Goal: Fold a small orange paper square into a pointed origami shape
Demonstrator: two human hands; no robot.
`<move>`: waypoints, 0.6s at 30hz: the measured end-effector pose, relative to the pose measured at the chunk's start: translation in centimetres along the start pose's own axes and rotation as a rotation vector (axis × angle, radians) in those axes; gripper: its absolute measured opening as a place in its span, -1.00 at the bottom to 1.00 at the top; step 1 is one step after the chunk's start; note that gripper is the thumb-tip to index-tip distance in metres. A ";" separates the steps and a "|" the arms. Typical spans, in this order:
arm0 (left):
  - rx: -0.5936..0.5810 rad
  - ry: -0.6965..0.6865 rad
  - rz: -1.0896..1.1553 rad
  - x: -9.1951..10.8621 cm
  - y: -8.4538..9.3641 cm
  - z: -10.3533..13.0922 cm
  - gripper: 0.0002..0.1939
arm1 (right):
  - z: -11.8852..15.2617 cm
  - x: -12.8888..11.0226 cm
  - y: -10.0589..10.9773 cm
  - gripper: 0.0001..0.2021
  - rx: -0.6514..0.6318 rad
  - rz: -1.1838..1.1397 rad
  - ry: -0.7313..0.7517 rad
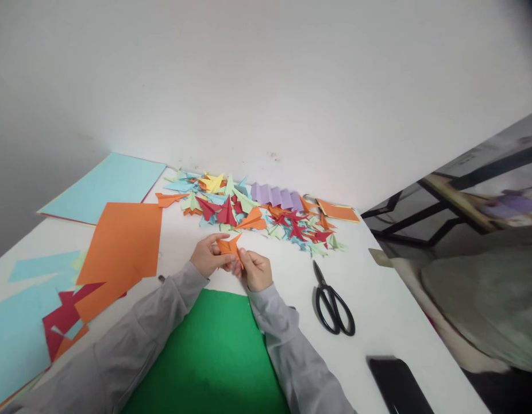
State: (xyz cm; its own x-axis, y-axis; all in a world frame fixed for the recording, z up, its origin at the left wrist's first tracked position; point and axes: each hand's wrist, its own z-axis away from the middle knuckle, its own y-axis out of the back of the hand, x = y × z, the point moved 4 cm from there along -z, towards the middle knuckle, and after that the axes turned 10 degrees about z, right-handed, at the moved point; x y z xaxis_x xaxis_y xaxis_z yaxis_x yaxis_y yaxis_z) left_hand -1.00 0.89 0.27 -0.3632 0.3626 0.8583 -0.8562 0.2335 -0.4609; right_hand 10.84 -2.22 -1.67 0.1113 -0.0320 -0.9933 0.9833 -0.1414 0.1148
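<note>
Between my two hands is a small folded orange paper piece [230,248] with pointed tips, held above the white table. My left hand [208,256] pinches it from the left side, fingers closed on its edge. On the other side, my right hand [256,269] grips its right edge between thumb and fingers. Parts of the fingers behind the paper are hidden. Below my forearms lies a green sheet [209,351]. Just beyond my hands spreads a heap of small folded paper shapes [227,211] in red, orange, yellow, blue and pale green, some like paper planes.
Black-handled scissors [334,307] lie right of my hands, with a black phone-like object [399,386] nearer. A pleated purple paper [277,196] stands by the wall. Orange sheets [123,238], a light blue stack [106,187] and paper scraps [63,319] cover the left side.
</note>
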 end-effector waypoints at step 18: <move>-0.299 0.089 -0.140 -0.9 0.2 -0.1 -0.12 | 0.1 -0.5 -0.5 -0.61 -0.254 -0.046 0.005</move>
State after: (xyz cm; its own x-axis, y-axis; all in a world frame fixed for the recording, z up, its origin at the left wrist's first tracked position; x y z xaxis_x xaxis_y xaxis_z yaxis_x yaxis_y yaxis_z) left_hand -0.78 0.74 -0.61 -0.2048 0.3822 0.9011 -0.7451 0.5361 -0.3967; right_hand 10.32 -2.25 -1.19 0.0656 -0.0266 -0.9975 0.9920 0.1102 0.0623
